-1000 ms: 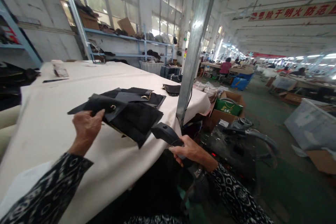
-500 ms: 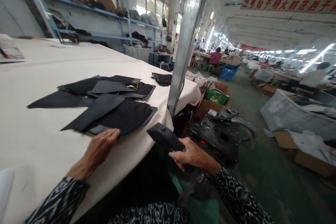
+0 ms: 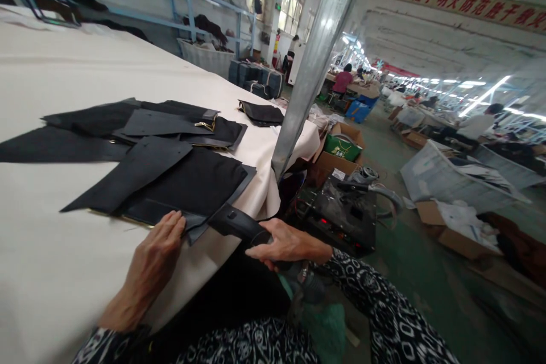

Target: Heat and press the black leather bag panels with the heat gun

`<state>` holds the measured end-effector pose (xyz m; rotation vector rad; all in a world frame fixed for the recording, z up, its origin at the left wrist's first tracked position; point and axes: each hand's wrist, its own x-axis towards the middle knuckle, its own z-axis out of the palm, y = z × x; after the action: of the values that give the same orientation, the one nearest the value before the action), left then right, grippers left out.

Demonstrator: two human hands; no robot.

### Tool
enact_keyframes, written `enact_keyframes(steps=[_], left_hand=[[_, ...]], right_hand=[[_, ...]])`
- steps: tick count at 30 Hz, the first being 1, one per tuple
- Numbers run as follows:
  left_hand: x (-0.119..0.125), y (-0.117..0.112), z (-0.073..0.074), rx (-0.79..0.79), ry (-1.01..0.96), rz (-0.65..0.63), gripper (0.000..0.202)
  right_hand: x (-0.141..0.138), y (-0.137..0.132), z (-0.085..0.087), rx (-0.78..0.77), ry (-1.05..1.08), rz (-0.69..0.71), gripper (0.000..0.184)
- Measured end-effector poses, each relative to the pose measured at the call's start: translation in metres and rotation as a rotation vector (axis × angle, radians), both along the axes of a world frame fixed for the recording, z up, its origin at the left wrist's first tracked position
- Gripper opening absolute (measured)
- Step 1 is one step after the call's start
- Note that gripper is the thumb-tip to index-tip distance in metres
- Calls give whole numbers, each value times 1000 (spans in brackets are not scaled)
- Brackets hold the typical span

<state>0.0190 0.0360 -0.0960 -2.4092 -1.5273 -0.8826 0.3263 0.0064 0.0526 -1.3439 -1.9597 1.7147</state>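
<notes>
My left hand (image 3: 158,247) lies on the near edge of a black fabric piece (image 3: 187,179), its fingers together and stretched out over the cloth; the thumb is hidden. My right hand (image 3: 284,243) is wrapped round the handle of a black hand-held tool with a long flat head (image 3: 239,222). The tool's tip meets the right near edge of the same piece, just right of my left fingers. Behind it, more black pieces (image 3: 166,123) overlap in a loose pile, some showing gold-coloured zipper edging.
A white-covered table (image 3: 38,250) carries the pieces, with a small black folded item (image 3: 261,114) farther back. A metal post (image 3: 315,62) rises at the table's right edge. A black machine box (image 3: 341,210) with red lights and a carton (image 3: 356,139) stand beyond it.
My right hand has brought the tool leftward, from clear of the cloth to its edge. My left hand stays on the black piece. The whole view has shifted rightward.
</notes>
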Motion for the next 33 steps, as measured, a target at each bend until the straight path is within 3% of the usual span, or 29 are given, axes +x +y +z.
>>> enact_keyframes(steps=[8, 14, 21, 26, 33], left_hand=[[-3, 0, 0, 222, 122, -95, 42], [-4, 0, 5, 305, 192, -97, 37], [-5, -3, 8, 328, 205, -125, 36], [-2, -6, 13, 332, 202, -89, 37], [0, -8, 15, 316, 210, -53, 37]], right_hand=[[-32, 22, -5, -3, -21, 31, 25], [-10, 45, -1, 46, 39, -176, 28], [13, 100, 7, 104, 17, -339, 29], [5, 132, -2, 127, -59, -329, 35], [13, 139, -17, 108, 50, -448, 33]])
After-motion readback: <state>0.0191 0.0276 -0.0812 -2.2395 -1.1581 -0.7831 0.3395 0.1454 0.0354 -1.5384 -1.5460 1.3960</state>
